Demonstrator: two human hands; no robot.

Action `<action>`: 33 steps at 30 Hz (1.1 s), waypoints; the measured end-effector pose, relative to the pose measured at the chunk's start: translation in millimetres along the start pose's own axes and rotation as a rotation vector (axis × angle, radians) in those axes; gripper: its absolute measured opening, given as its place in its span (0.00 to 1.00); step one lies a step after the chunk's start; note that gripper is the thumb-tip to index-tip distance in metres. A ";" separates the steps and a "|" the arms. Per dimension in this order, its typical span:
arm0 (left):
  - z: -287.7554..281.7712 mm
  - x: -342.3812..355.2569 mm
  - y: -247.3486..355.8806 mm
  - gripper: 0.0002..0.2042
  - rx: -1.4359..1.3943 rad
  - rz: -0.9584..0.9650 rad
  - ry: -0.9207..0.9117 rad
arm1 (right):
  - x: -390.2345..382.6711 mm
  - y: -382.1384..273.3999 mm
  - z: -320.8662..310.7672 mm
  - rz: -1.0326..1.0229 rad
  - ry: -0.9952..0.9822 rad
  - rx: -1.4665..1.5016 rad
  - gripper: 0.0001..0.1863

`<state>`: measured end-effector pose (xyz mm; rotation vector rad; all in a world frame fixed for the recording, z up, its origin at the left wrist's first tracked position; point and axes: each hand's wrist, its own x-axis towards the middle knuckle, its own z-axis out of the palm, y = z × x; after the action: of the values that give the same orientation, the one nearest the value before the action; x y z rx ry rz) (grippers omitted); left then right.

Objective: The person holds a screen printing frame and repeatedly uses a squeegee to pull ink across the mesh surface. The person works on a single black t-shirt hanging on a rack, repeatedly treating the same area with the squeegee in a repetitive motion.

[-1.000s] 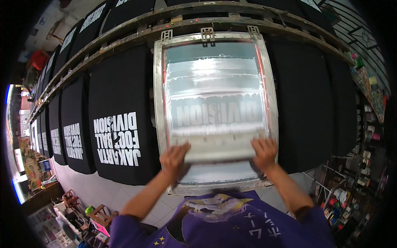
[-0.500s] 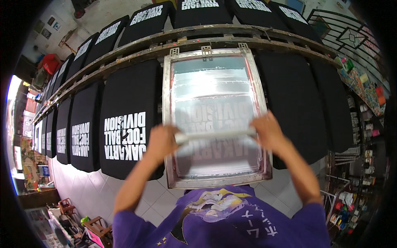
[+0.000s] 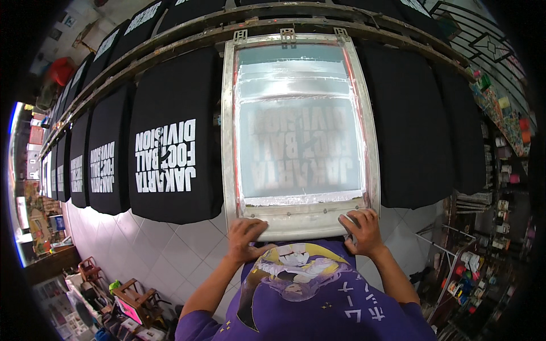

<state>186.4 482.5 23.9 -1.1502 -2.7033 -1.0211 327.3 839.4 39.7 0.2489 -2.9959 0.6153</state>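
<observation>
A screen-printing frame (image 3: 228, 131) with pale metal sides lies over a black T-shirt on a board. Through its mesh I see block lettering, with white ink (image 3: 301, 199) in a band along the near end. At that near end sits a pale squeegee (image 3: 304, 225), hard to tell from the frame's edge behind it. My left hand (image 3: 247, 234) is closed over its left end, the thumb on the near side. Its right end is in my right hand (image 3: 362, 230), fingers curled over the top.
Left of the frame, a black shirt (image 3: 176, 91) with white lettering lies on its board, others beyond it. Plain black shirts (image 3: 406, 125) lie to the right. A wooden rail (image 3: 284, 24) runs behind. Shelves of containers (image 3: 463, 278) stand at right, a wooden stool (image 3: 136, 298) lower left.
Both hands have drawn the squeegee toward me, from the lower part of the mesh to the frame's near end. The lettering in the mesh shows more clearly. The whole view has shifted slightly.
</observation>
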 end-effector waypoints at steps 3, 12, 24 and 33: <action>2.8 -7.6 -13.5 0.16 -0.003 -0.386 0.310 | -7.3 9.2 -10.8 0.076 0.218 0.075 0.29; -6.6 -14.7 -39.4 0.22 -0.271 -1.071 0.064 | 14.9 59.3 8.9 1.051 0.208 0.480 0.29; -17.9 -1.0 -39.1 0.22 -0.414 -1.086 0.166 | 11.3 80.3 12.4 1.104 0.209 0.489 0.33; 16.5 38.1 -55.6 0.21 -0.496 -0.974 0.486 | 87.9 94.6 18.7 1.164 0.522 0.660 0.40</action>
<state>126.0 487.8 -9.9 0.5239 -2.5779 -1.8067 223.7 905.1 -4.8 -1.4416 -2.0593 1.4090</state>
